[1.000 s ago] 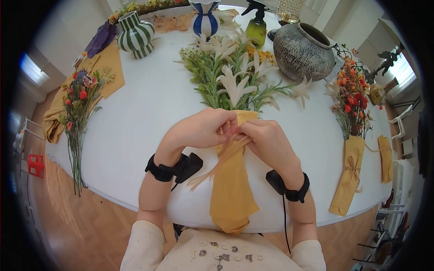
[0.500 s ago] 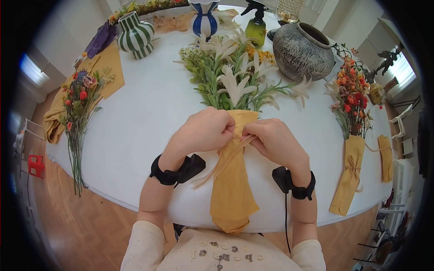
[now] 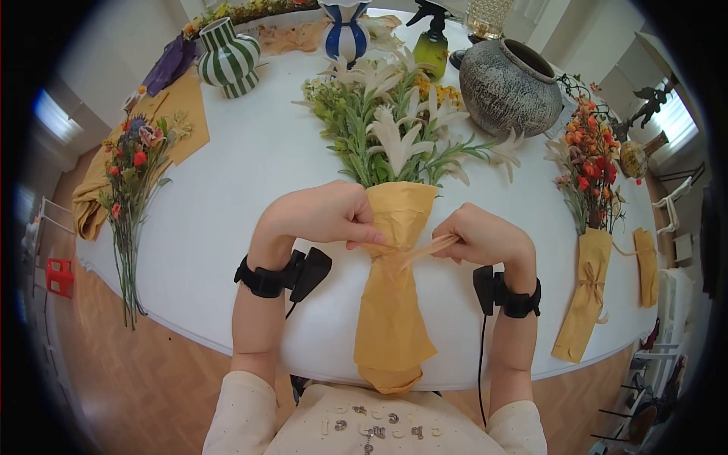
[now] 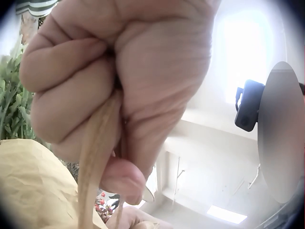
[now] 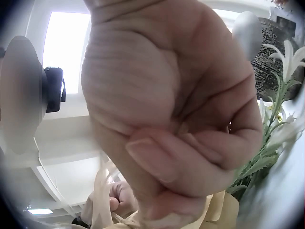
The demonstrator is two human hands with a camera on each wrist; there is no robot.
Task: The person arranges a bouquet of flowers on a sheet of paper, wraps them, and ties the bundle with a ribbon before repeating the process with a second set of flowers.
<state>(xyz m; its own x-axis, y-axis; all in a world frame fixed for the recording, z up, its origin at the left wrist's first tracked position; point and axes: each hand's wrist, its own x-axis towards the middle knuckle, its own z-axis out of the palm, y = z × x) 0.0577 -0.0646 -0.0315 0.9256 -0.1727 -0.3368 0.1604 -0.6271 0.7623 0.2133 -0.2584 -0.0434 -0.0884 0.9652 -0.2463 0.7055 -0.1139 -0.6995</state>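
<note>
A bouquet of white lilies and greenery point(image 3: 398, 140) lies at the middle of the table, its stems wrapped in yellow-brown paper point(image 3: 390, 326). Around the narrowed part of the wrap runs a pale ribbon point(image 3: 422, 249). On the wrap's left side, my left hand point(image 3: 322, 214) has its fingers curled round ribbon point(image 4: 93, 162), which hangs from the fist in the left wrist view. My right hand point(image 3: 485, 241), to the right of the wrap, pinches ribbon stretched out from the knot area. Curled fingers of the right hand point(image 5: 181, 109) fill the right wrist view.
Loose flowers point(image 3: 136, 152) lie at left beside brown paper point(image 3: 186, 125). A striped green vase point(image 3: 227, 64), a blue-striped vase point(image 3: 346, 38), a spray bottle point(image 3: 431, 49) and a dark pot point(image 3: 508, 91) stand behind. A wrapped red bouquet point(image 3: 582, 303) lies at right.
The hands have moved apart, the right one to the right with ribbon drawn taut from the wrap, the left one slightly left. The long ribbon tails hanging at lower left have shifted from there.
</note>
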